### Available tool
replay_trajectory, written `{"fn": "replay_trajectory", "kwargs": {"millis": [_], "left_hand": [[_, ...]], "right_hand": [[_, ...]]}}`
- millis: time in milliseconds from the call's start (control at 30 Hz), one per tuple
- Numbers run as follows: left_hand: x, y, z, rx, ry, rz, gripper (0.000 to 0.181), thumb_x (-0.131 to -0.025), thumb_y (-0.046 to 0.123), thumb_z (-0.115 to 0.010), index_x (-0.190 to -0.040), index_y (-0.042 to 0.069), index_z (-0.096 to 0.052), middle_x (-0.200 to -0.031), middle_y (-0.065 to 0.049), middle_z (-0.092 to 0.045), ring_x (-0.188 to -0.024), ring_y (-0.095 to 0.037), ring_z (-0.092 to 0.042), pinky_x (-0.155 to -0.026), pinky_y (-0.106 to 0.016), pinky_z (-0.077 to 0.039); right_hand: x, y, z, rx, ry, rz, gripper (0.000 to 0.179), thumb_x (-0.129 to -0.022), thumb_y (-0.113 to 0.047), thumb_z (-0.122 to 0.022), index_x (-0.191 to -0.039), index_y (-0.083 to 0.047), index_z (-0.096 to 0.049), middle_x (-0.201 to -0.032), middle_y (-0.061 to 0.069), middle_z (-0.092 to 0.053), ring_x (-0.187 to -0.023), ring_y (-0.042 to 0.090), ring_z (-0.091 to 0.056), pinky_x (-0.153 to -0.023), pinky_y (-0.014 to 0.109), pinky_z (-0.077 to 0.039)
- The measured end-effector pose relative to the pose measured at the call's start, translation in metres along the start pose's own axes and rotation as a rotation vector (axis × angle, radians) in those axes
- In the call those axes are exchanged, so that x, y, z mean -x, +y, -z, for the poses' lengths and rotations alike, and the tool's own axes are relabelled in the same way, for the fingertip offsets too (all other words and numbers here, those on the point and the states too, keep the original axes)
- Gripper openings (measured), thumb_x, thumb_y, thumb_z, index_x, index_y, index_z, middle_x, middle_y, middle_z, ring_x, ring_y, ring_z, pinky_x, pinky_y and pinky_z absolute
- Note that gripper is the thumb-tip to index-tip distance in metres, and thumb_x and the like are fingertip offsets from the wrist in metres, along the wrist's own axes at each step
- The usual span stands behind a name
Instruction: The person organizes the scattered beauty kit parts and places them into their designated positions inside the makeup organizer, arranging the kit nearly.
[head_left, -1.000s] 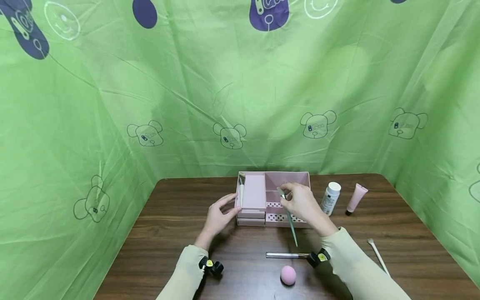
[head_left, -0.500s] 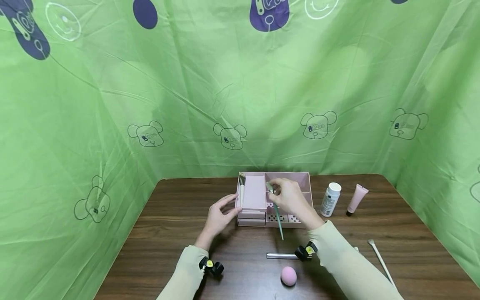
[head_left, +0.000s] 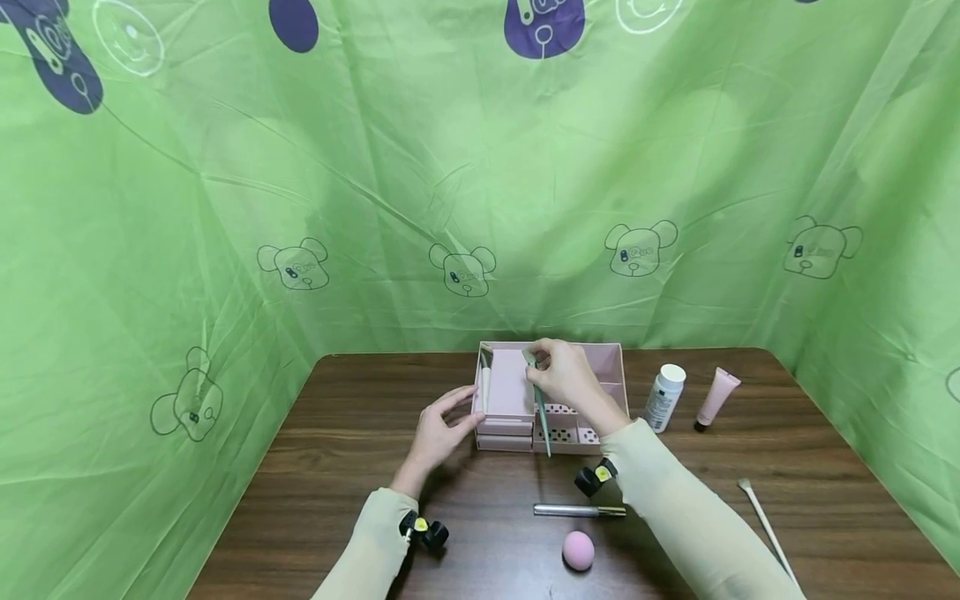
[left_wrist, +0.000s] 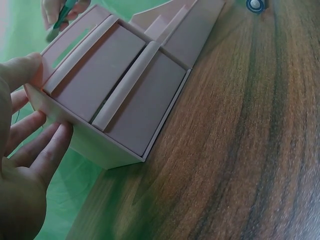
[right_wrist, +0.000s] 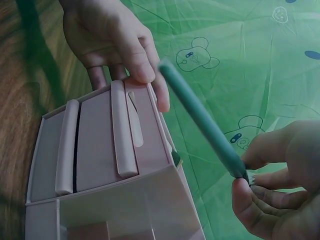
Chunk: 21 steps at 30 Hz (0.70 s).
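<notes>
My right hand pinches a green makeup brush near its bristle end, over the pink desktop organizer. The long handle slants down toward the front; in the right wrist view the brush stands beside the organizer's top. My left hand rests at the organizer's left side, its thumb at the front corner and several extended fingers against the side wall. A white-handled brush lies in the narrow slot along the top left. Two drawers with lip handles face the front.
Right of the organizer stand a white bottle and a pink tube. A silver tube, a pink sponge ball and a white brush lie on the wooden table. Green cloth hangs behind.
My right hand has moved left with the green brush, from the open compartments toward the organizer's drawer top. My left hand has stayed at the organizer's side.
</notes>
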<state>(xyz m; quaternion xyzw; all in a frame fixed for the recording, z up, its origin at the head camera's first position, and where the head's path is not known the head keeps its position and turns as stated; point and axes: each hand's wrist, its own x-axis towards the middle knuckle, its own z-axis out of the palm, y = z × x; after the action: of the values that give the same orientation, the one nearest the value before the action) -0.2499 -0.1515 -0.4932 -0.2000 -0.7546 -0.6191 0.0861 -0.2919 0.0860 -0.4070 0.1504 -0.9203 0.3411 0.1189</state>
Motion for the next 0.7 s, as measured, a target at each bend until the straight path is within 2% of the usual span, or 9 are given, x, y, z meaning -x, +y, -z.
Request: {"fn": "replay_trajectory", "kwargs": {"millis": [100, 233, 333, 433, 700], "left_hand": [[-0.001, -0.001, 0.000, -0.005, 0.002, -0.004, 0.046, -0.086, 0.005, -0.073, -0.129, -0.005, -0.059, -0.134, -0.023, -0.056, -0.120, -0.038, -0.058, -0.098, -0.059, -0.049], [-0.001, -0.003, 0.002, -0.019, 0.001, -0.003, 0.047, -0.086, 0.006, -0.074, -0.129, -0.004, -0.059, -0.135, -0.021, -0.057, -0.120, -0.035, -0.059, -0.098, -0.051, -0.052], [-0.001, -0.002, 0.002, -0.017, -0.001, -0.003, 0.047, -0.086, 0.006, -0.073, -0.129, -0.004, -0.059, -0.135, -0.022, -0.056, -0.120, -0.036, -0.058, -0.098, -0.052, -0.052], [-0.001, -0.003, 0.000, -0.007, 0.002, -0.011, 0.047, -0.086, 0.004, -0.073, -0.129, -0.006, -0.058, -0.135, -0.024, -0.056, -0.120, -0.038, -0.058, -0.097, -0.059, -0.049], [0.000, -0.005, -0.001, 0.000, 0.005, -0.021, 0.047, -0.086, 0.005, -0.073, -0.129, -0.007, -0.058, -0.134, -0.024, -0.056, -0.119, -0.039, -0.058, -0.096, -0.059, -0.050]], "right_hand": [[-0.006, -0.002, -0.001, -0.006, -0.008, -0.013, 0.034, -0.080, -0.015, -0.071, -0.112, -0.004, -0.069, -0.093, 0.006, -0.073, -0.083, 0.019, -0.069, -0.074, 0.031, -0.061], [-0.014, -0.005, -0.004, -0.005, -0.011, -0.025, 0.036, -0.080, -0.016, -0.071, -0.114, -0.004, -0.068, -0.094, 0.007, -0.073, -0.084, 0.019, -0.068, -0.075, 0.031, -0.061], [-0.020, -0.006, -0.009, 0.001, -0.019, -0.039, 0.036, -0.081, -0.016, -0.071, -0.114, -0.005, -0.068, -0.095, 0.007, -0.073, -0.085, 0.020, -0.069, -0.076, 0.032, -0.060], [-0.022, -0.007, -0.013, -0.007, -0.034, -0.053, 0.037, -0.081, -0.016, -0.072, -0.116, -0.005, -0.067, -0.097, 0.008, -0.073, -0.086, 0.021, -0.069, -0.077, 0.033, -0.061], [-0.027, -0.008, -0.018, -0.018, -0.061, -0.072, 0.039, -0.082, -0.015, -0.072, -0.118, -0.003, -0.066, -0.100, 0.010, -0.073, -0.086, 0.022, -0.069, -0.075, 0.031, -0.061]]}}
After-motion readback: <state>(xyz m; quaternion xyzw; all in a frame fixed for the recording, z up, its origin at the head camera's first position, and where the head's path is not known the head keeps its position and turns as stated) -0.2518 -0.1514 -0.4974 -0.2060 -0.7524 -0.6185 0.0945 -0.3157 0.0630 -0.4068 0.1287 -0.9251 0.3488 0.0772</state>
